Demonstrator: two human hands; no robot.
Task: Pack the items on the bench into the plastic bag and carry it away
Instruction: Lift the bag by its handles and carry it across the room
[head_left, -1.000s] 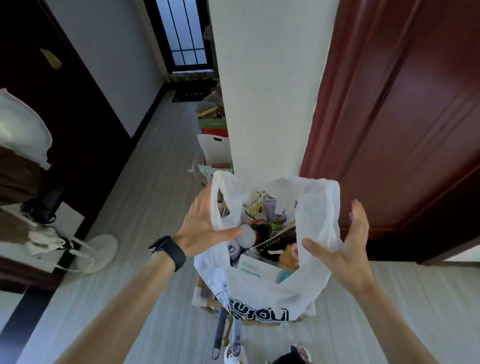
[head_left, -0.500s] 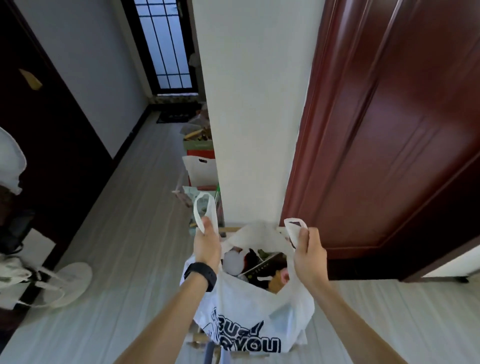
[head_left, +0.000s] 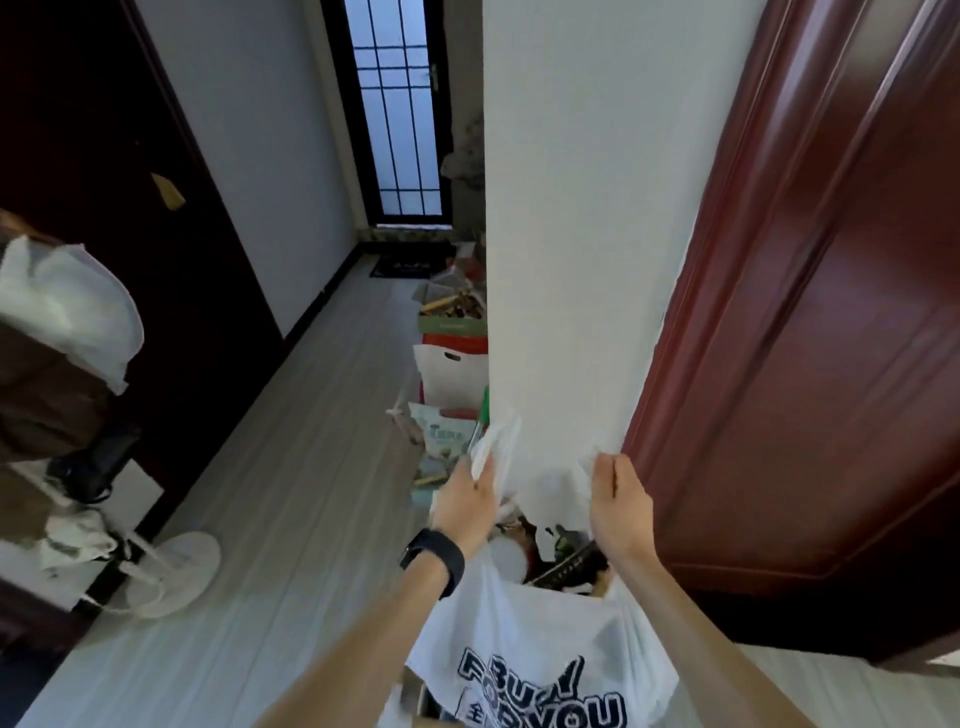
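White plastic bag (head_left: 524, 634) hangs between my arms, full of items (head_left: 561, 558), against the wall (head_left: 571, 208). My left hand (head_left: 465, 501) pinches one handle (head_left: 493, 441); my right hand (head_left: 618, 504) is closed on the other.

A white wall pillar (head_left: 566, 218) stands between a dark red wooden door (head_left: 831, 332) on the right and a corridor with pale grey plank floor (head_left: 270, 499), which ends at a tall barred window (head_left: 397, 114) giving bluish daylight.
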